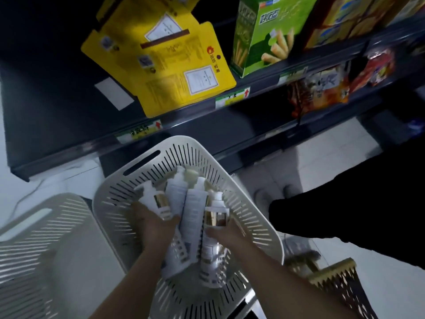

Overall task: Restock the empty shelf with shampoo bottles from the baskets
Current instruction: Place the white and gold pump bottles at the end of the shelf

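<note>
A white slotted basket (250,217) in the lower middle holds several white shampoo bottles with gold labels. Both my hands are down inside it. My left hand (154,224) grips a white pump bottle (156,201) at the left of the pile. My right hand (226,232) closes around a gold-labelled pump bottle (216,212) at the right. More white bottles (193,212) lie between and under my hands. The dark shelf (57,100) stretches across the upper left, bare at its left end.
A second white slotted basket (46,238) stands at lower left. A yellow flat box (165,58) and a green snack box (264,35) sit on the shelf, with snack packets (322,88) to the right. A dark shape (356,215) fills the right. A gold-rimmed dark basket (340,279) is at lower right.
</note>
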`<state>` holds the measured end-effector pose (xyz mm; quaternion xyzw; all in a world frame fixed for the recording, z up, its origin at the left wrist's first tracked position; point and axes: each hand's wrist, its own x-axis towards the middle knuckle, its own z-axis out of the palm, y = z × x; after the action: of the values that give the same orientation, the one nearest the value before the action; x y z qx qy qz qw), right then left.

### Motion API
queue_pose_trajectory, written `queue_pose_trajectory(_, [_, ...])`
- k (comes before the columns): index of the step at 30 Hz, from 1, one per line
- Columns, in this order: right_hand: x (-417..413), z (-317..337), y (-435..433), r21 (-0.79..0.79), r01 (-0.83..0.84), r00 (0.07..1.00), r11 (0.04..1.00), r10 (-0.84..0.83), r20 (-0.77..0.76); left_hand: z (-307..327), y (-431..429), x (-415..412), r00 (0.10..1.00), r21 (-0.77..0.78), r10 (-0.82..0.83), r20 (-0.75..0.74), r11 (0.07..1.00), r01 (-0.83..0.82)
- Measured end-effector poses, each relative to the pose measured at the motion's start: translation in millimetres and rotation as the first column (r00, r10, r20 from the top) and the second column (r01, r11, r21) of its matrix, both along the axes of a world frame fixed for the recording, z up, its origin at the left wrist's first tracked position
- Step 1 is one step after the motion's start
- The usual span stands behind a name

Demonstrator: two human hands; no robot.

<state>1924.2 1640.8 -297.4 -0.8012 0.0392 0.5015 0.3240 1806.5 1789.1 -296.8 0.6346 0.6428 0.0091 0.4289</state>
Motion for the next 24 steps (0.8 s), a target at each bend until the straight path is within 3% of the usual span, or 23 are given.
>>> queue_pose_trajectory(4, [-4,-15,0,0.055,0.128,0.99,0.99,-0.125,-0.062,-3,-5,10,0.99,-0.056,-0.05,0.135,0.997,0.059])
queue_pose_trajectory(9, [0,4,0,0.15,0.043,0.995,0.988,-0.029,-0.097,20,-18,5,0.929,-0.336,0.181,0.322,0.939,-0.067])
queue_pose_trajectory(13, [7,43,1,0.242,-0.005,0.999,0.97,0.016,-0.045,74,-33,-13,0.817,-0.493,0.299,0.492,0.87,-0.021])
queue_pose_trajectory(18, [7,97,6,0.339,-0.101,0.995,0.935,0.085,0.061,137,-41,-44,0.709,-0.445,0.342,0.616,0.894,-0.044])
queue_pose_trajectory(24, [-19,159,22,0.446,-0.325,0.943,0.834,0.247,0.225,201,-60,-97,0.56,-0.354,0.42,0.715,0.907,-0.228])
